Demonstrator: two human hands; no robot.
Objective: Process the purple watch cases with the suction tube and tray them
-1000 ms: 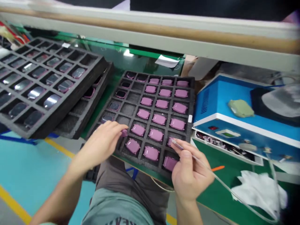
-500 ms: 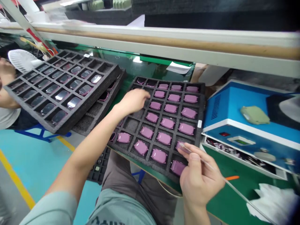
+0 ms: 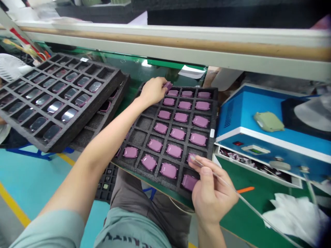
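Observation:
My left hand [image 3: 153,91] is over the far edge of a black foam tray [image 3: 138,138], its fingers pinched on a small purple watch-like case [image 3: 168,86]. Rows of similar purple cases [image 3: 174,151] lie in the tray's compartments. Near the tray's front right corner, my right hand [image 3: 213,189] is closed on a thin clear tube [image 3: 254,208], which trails off to the lower right. The tube's tip lies over a purple case [image 3: 190,157] in the right column. Several compartments on the tray's left side hold no case.
At left, stacked foam trays [image 3: 58,134] hold cases with glossy dark faces. A blue machine [image 3: 232,120] stands right, a green case [image 3: 269,121] on top and an open drawer [image 3: 258,165] below. An orange stick [image 3: 245,189] and white tissue [image 3: 289,215] lie nearby. A shelf rail [image 3: 165,43] crosses behind.
My left hand has moved from the tray's left columns to its far edge, and a purple case now shows in its fingers. My right hand keeps its place at the tray. The view has shifted slightly.

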